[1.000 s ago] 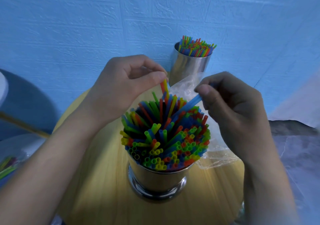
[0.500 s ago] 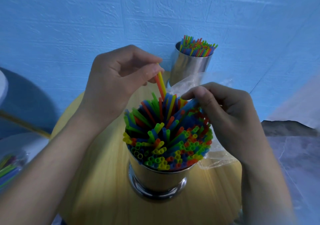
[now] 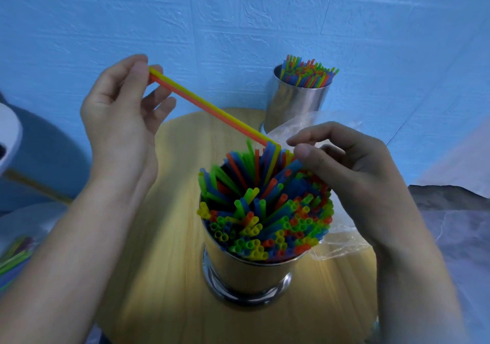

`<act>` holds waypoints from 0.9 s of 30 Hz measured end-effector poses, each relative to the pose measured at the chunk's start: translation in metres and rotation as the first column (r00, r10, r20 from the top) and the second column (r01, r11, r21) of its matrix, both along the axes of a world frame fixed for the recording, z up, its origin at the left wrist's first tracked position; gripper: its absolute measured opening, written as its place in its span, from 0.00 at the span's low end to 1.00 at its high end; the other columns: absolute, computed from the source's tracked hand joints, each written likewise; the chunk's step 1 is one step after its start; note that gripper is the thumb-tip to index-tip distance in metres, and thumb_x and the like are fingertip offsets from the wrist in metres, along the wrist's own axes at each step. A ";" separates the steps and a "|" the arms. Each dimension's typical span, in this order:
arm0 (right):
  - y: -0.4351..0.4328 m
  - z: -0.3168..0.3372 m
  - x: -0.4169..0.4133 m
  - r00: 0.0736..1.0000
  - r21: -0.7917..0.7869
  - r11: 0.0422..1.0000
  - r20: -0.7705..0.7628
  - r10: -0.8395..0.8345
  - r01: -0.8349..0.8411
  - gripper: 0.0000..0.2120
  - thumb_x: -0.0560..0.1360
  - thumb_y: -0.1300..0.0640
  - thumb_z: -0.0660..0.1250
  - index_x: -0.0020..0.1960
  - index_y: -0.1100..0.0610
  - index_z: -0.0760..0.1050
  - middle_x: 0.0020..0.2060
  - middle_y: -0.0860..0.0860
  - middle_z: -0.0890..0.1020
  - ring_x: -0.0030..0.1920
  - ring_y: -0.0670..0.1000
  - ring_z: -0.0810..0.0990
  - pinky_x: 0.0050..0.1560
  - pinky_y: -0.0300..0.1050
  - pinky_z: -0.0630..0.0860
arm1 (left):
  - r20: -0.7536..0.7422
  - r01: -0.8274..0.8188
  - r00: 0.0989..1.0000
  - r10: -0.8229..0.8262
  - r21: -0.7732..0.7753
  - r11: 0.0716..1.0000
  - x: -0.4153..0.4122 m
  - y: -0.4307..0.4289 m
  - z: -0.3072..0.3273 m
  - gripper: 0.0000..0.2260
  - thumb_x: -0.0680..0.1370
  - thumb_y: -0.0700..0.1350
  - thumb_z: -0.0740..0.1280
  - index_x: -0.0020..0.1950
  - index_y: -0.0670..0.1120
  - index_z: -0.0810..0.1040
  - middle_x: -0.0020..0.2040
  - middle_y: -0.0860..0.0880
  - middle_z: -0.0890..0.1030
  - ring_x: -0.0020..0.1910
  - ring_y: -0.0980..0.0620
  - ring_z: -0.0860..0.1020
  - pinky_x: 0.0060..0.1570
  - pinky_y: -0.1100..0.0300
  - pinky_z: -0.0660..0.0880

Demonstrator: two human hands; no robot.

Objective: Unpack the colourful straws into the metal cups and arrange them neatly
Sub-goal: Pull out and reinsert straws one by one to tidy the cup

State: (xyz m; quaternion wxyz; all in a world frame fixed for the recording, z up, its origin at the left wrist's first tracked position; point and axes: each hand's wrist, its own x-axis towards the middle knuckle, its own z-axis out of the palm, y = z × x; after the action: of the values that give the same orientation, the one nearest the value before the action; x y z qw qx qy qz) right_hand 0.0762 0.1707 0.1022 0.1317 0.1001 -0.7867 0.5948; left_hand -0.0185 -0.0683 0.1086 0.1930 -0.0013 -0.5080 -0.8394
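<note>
A metal cup (image 3: 246,269) stands near me on the round wooden table (image 3: 164,237), packed with a tangle of colourful straws (image 3: 265,211). My left hand (image 3: 119,110) is raised to the upper left and pinches the top ends of a yellow and an orange straw (image 3: 206,106). These two slant down with their lower ends among the cup's straws. My right hand (image 3: 350,174) curls over the cup's far right side, thumb and forefinger closed at the top of a blue straw (image 3: 291,167). A second metal cup (image 3: 294,105) with upright straws (image 3: 307,73) stands against the blue wall.
A crumpled clear plastic bag (image 3: 342,243) lies behind and to the right of the near cup. More loose straws (image 3: 13,258) lie at the lower left, off the table. A grey marbled surface (image 3: 450,224) lies to the right.
My left hand has lifted up and to the left, drawing the yellow and orange straws almost out of the cup. My right hand has lowered onto the cup's far right straws.
</note>
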 end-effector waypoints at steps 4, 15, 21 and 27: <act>-0.002 0.000 -0.001 1.000 -0.028 0.999 0.006 -0.017 0.017 0.11 0.73 0.50 0.72 0.55 0.45 0.81 0.48 0.47 0.80 0.42 0.54 0.79 0.42 0.45 0.77 | 0.062 0.051 0.996 -0.058 0.105 0.993 0.003 0.002 -0.002 0.02 0.83 0.43 0.67 0.53 0.48 0.80 0.46 0.51 0.86 0.42 0.54 0.84 0.48 0.62 0.80; -0.010 0.006 -0.005 0.988 -0.451 0.892 -0.149 -0.044 -0.028 0.07 0.71 0.51 0.75 0.47 0.51 0.84 0.34 0.51 0.83 0.36 0.47 0.76 0.39 0.38 0.70 | 0.164 0.327 0.937 -0.308 -0.101 0.940 0.025 0.026 -0.006 0.03 0.75 0.45 0.72 0.47 0.48 0.81 0.42 0.49 0.86 0.45 0.49 0.87 0.47 0.58 0.82; -0.009 0.008 -0.007 0.942 -0.409 0.892 -0.178 -0.284 0.192 0.13 0.83 0.58 0.60 0.45 0.52 0.81 0.32 0.47 0.77 0.34 0.48 0.72 0.36 0.44 0.68 | 0.246 0.520 0.851 -0.465 -0.523 0.676 0.026 0.025 -0.012 0.12 0.70 0.52 0.74 0.52 0.53 0.82 0.52 0.52 0.88 0.52 0.54 0.85 0.49 0.63 0.77; -0.002 0.019 0.005 0.886 -0.316 0.904 -0.270 -0.378 0.289 0.17 0.85 0.59 0.54 0.41 0.54 0.73 0.26 0.47 0.67 0.29 0.51 0.66 0.32 0.44 0.64 | 0.440 0.688 0.725 -0.530 -0.513 0.514 0.026 0.020 -0.018 0.10 0.79 0.50 0.68 0.57 0.52 0.86 0.52 0.48 0.88 0.52 0.47 0.86 0.57 0.47 0.79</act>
State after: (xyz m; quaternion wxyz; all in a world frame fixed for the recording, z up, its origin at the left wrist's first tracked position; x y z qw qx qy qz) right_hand 0.0812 0.1684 0.1217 0.3728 0.0403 -0.6720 0.6386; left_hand 0.0072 -0.0484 0.0906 -0.1883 -0.1510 -0.7486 -0.6175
